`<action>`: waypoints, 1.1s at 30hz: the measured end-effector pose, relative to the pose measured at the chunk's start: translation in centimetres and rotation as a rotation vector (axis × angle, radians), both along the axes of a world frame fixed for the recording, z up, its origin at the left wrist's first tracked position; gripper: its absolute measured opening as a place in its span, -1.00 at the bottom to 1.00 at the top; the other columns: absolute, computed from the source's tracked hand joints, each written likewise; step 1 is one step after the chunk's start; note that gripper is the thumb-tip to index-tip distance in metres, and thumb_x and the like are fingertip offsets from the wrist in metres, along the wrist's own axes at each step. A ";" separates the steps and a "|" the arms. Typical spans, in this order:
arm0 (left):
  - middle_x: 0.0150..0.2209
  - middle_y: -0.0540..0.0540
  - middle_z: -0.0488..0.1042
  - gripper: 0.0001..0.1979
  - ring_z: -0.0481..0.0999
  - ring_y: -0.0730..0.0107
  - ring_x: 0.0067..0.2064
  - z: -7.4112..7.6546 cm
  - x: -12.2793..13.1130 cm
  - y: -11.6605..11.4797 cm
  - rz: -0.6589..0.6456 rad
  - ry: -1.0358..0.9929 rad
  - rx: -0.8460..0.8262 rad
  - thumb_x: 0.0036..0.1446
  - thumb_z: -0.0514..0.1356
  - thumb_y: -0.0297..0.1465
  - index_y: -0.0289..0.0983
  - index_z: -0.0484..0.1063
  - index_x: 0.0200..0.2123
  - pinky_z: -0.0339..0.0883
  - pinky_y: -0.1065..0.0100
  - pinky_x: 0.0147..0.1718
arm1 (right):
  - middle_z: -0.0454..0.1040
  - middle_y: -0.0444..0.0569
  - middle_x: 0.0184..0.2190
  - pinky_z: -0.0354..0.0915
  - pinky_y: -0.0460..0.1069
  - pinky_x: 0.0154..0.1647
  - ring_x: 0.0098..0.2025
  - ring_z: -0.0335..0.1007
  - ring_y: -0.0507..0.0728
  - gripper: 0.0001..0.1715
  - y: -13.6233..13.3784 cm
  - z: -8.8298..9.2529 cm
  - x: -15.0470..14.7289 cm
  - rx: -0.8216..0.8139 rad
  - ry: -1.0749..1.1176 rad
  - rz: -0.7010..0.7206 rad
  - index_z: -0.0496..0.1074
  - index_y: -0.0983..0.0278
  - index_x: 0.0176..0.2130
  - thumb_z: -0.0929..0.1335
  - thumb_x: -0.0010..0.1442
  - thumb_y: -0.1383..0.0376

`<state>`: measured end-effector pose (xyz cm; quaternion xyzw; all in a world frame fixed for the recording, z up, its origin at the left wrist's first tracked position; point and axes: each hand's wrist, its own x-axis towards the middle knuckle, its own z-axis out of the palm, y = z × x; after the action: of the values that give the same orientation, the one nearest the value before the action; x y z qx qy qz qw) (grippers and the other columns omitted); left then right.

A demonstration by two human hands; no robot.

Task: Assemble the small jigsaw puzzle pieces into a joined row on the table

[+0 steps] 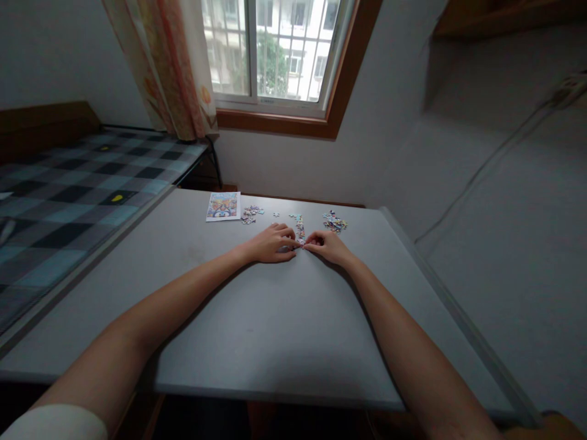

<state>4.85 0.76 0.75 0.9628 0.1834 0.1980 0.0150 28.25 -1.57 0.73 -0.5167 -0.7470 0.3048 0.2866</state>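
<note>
A narrow strip of joined jigsaw puzzle pieces [300, 227] runs away from me on the white table. At its near end my right hand [331, 245] pinches a small puzzle piece [302, 242] between thumb and fingers. My left hand [275, 243] lies flat to the left of the strip, fingers spread, its index fingertip touching the same near end. One loose pile of puzzle pieces [335, 222] is beyond my right hand. Another pile of pieces [251, 213] lies beyond my left hand, and a single piece [276, 214] sits between that pile and the strip.
A printed picture sheet [223, 206] lies at the table's [257, 324] far left. A bed with a checked cover [92, 183] stands along the left side. A wall with a hanging cable [481, 177] borders the right, and a window [275, 49] is ahead.
</note>
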 end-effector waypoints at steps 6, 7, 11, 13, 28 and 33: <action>-0.05 -0.13 0.46 -0.66 0.39 0.20 -0.02 0.3 0.0 -0.2 0.011 0.004 -0.005 0.25 0.09 -0.23 -0.13 0.47 0.04 0.19 0.16 0.01 | 0.35 -0.14 -0.58 0.08 -0.08 -0.48 -0.50 0.16 0.00 -0.67 0.0 0.0 -0.1 0.009 0.010 -0.001 0.51 0.34 -0.38 0.41 -0.02 0.10; 0.00 -0.13 0.46 -0.66 0.39 0.18 0.02 0.4 0.0 -0.3 0.003 0.000 -0.011 0.24 0.09 -0.24 -0.14 0.45 0.05 0.17 0.15 0.03 | 0.35 -0.14 -0.58 0.08 -0.08 -0.48 -0.50 0.16 0.00 -0.67 0.0 0.1 -0.1 0.008 0.011 0.000 0.51 0.34 -0.38 0.41 -0.02 0.10; 0.12 -0.09 0.43 -0.62 0.34 0.16 0.16 0.8 0.1 -0.5 -0.041 0.016 -0.071 0.22 0.11 -0.29 -0.13 0.39 0.11 0.11 0.12 0.10 | 0.36 -0.14 -0.58 0.09 -0.08 -0.48 -0.50 0.17 0.01 -0.68 -0.1 0.2 -0.2 0.009 0.015 -0.007 0.51 0.34 -0.39 0.41 -0.02 0.12; 0.11 -0.08 0.45 -0.60 0.33 0.17 0.18 1.0 0.1 -0.5 -0.043 0.026 -0.101 0.21 0.11 -0.30 -0.12 0.38 0.12 0.10 0.12 0.12 | 0.36 -0.14 -0.58 0.09 -0.07 -0.47 -0.50 0.17 0.01 -0.69 -0.1 0.1 -0.2 0.010 0.012 -0.013 0.51 0.34 -0.39 0.40 -0.02 0.13; 0.14 -0.10 0.41 -0.59 0.32 0.10 0.12 0.9 0.1 -0.7 -0.004 0.063 -0.062 0.21 0.09 -0.24 -0.15 0.40 0.11 0.12 0.08 0.10 | 0.24 -0.19 -0.62 0.03 -0.08 -0.49 -0.52 0.08 -0.01 -0.63 0.0 -0.1 -0.1 0.040 0.036 0.035 0.56 0.34 -0.33 0.40 0.01 0.09; 0.13 -0.13 0.38 -0.60 0.33 0.11 0.11 0.7 0.0 -0.6 0.011 0.055 -0.035 0.21 0.11 -0.23 -0.14 0.41 0.09 0.13 0.08 0.11 | 0.28 -0.17 -0.61 0.03 -0.08 -0.48 -0.52 0.09 -0.01 -0.65 0.0 -0.1 -0.1 0.039 0.010 0.036 0.61 0.33 -0.29 0.38 0.02 0.14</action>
<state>4.87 0.20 1.43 0.9664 0.1925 0.1683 0.0255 28.12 -1.54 0.62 -0.4960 -0.7606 0.2976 0.2947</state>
